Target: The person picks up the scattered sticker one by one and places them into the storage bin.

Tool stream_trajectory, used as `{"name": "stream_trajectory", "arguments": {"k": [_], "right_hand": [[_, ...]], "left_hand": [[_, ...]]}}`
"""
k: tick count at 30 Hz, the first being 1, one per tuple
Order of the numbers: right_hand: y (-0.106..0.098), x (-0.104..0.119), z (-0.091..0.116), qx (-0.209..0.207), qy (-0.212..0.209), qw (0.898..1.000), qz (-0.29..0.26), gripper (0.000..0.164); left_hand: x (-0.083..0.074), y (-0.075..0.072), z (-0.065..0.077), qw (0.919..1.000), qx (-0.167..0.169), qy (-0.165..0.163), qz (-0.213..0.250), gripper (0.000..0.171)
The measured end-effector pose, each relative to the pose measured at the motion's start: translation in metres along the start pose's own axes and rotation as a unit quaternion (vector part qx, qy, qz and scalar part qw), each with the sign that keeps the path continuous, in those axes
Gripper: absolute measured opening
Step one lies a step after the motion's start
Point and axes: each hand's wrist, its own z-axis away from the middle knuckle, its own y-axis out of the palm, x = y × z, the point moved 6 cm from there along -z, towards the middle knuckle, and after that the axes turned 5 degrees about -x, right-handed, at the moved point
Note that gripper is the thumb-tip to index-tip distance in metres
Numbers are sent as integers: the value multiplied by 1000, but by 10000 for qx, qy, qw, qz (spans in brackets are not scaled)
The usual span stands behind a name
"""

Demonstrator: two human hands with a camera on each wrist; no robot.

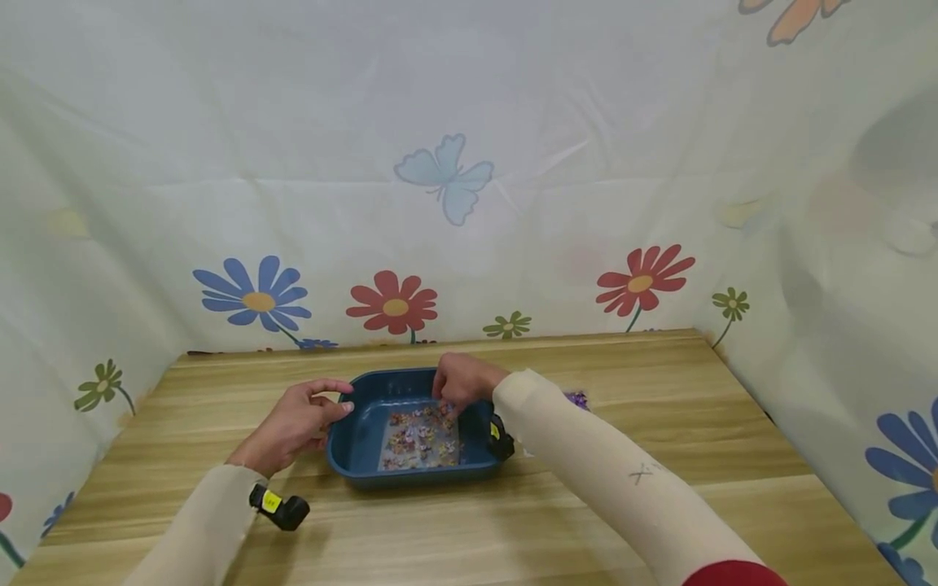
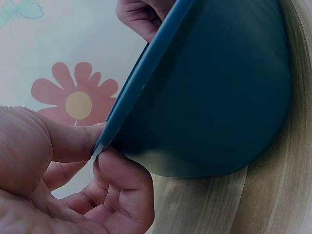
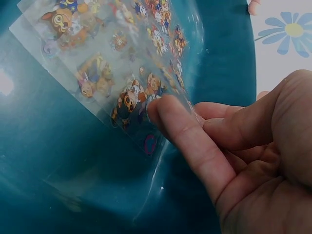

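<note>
A dark blue plastic basin (image 1: pixel 388 480) sits on the wooden table. My left hand (image 1: pixel 296 423) pinches its left rim between thumb and fingers, plainly seen in the left wrist view, where the basin's outer wall (image 2: pixel 209 97) faces the camera. Inside lies a clear sticker sheet (image 1: pixel 419 443) printed with small cartoon characters. My right hand (image 1: pixel 463 381) reaches over the far right rim and pinches the sheet's edge. In the right wrist view the sticker sheet (image 3: pixel 97 80) slants up from the basin floor, and two layers appear to overlap there.
A small purple patterned item (image 1: pixel 579 399) lies right of the basin, partly hidden by my right sleeve (image 1: pixel 586 456). The wooden table (image 1: pixel 659 382) meets a flower-printed cloth (image 1: pixel 469 244) at the back and sides. Black wrist cameras are strapped on both sleeves.
</note>
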Motion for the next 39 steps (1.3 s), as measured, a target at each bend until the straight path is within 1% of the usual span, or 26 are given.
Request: {"name": "stream_trajectory", "arguments": {"k": [6,21,29,33,36,39], "right_hand": [[-1,-2,0,-63,-51,9998,182,25],[-6,0,2,-55,-140,9981,592,27],[-7,-2,2,-10,13,9964,851,28],[-8,-4,2,-18,116,9965,831,27],[-8,-6,2,60,173,9959,882,22],[-11,-7,2,42,180,9951,966,19]], "left_hand": [[0,1,0,10000,-30,11,5,46],[3,2,-2,10000,-58,48,-27,46],[0,0,1,10000,-26,66,-44,47],[-1,-1,2,10000,-24,68,-48,47],[-1,-1,1,10000,-24,37,-45,47],[-1,-1,0,10000,-32,24,-47,46]]}}
